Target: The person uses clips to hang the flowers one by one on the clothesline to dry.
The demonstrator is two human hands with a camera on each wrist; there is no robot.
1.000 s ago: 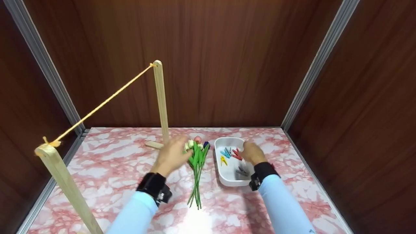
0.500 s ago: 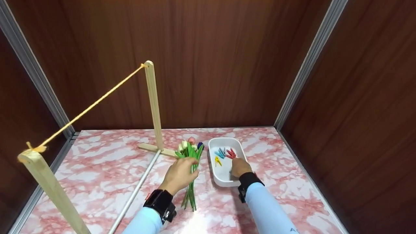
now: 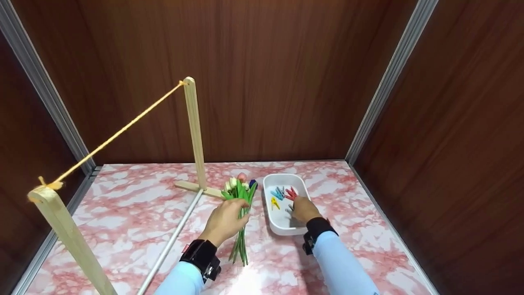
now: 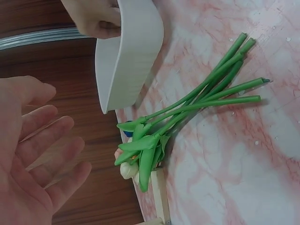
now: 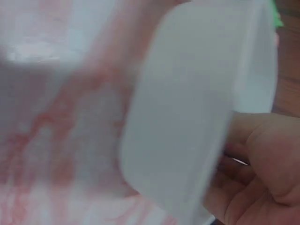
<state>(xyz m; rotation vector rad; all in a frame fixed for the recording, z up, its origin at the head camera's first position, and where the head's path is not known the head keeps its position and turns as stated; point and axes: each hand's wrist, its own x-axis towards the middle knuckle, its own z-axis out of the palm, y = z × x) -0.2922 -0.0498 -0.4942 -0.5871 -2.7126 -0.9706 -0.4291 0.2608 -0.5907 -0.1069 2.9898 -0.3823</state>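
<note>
In the head view, my right hand [image 3: 305, 209] reaches into a white plastic tub [image 3: 285, 232], fingers curled. It pinches a grey clothespin [image 3: 289, 208], whose end shows at the fingertips. Behind the tub's wall [image 5: 183, 103], the right wrist view leaves the fingertips hidden. Blue clothespins [image 3: 277, 194], red clothespins [image 3: 291, 193] and a yellow clothespin [image 3: 275, 203] lie in the tub. My left hand [image 3: 227, 219] is over a bunch of artificial tulips [image 3: 241, 190], holding nothing. Its fingers [image 4: 47, 136] are spread and relaxed in the left wrist view, apart from the green stems [image 4: 206, 89].
On the left, a yellow string [image 3: 123, 130] runs between a far wooden post [image 3: 195, 131] and a near wooden post [image 3: 69, 237]. A white rod [image 3: 172, 239] joins the stand low down. Brown panels [image 3: 266, 82] wall in the pink marbled table [image 3: 131, 205].
Both hands have come nearer to me: the left from the flower heads to over the stems, the right from the tub's far right rim down inside, onto the grey clothespin.
</note>
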